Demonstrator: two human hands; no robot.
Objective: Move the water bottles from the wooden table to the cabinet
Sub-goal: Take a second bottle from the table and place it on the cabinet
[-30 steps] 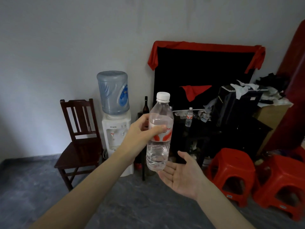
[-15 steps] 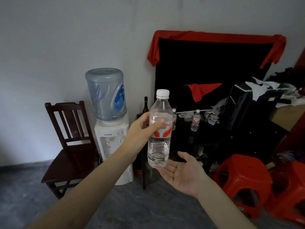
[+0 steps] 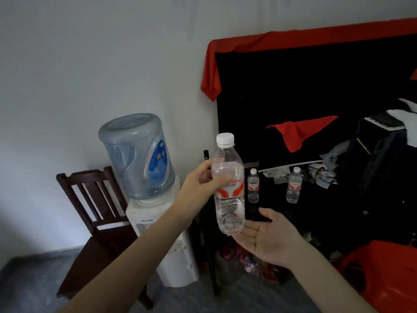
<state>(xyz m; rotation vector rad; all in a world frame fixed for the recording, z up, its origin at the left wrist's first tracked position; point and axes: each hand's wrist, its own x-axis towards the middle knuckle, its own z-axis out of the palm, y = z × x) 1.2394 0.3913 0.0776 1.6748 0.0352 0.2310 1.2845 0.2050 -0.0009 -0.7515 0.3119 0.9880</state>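
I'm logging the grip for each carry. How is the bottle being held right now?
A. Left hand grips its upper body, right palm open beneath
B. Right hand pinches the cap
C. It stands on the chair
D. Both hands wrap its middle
A: the left hand grips the bottle at its label, and the right hand lies open, palm up, under its base.

Clear water bottle (image 3: 229,188) with white cap, red-white label; pale blue dispenser jug (image 3: 137,155); dark-brown chair (image 3: 94,213); red cloth (image 3: 300,132).

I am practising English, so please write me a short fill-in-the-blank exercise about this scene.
1. The left hand grips the water bottle with the white ____.
2. The right hand lies open, palm ____, under the bottle.
3. Two more small bottles stand on the dark surface ____ it.
4. The blue jug sits on the ____ dispenser.

Missing words: cap; up; behind; white
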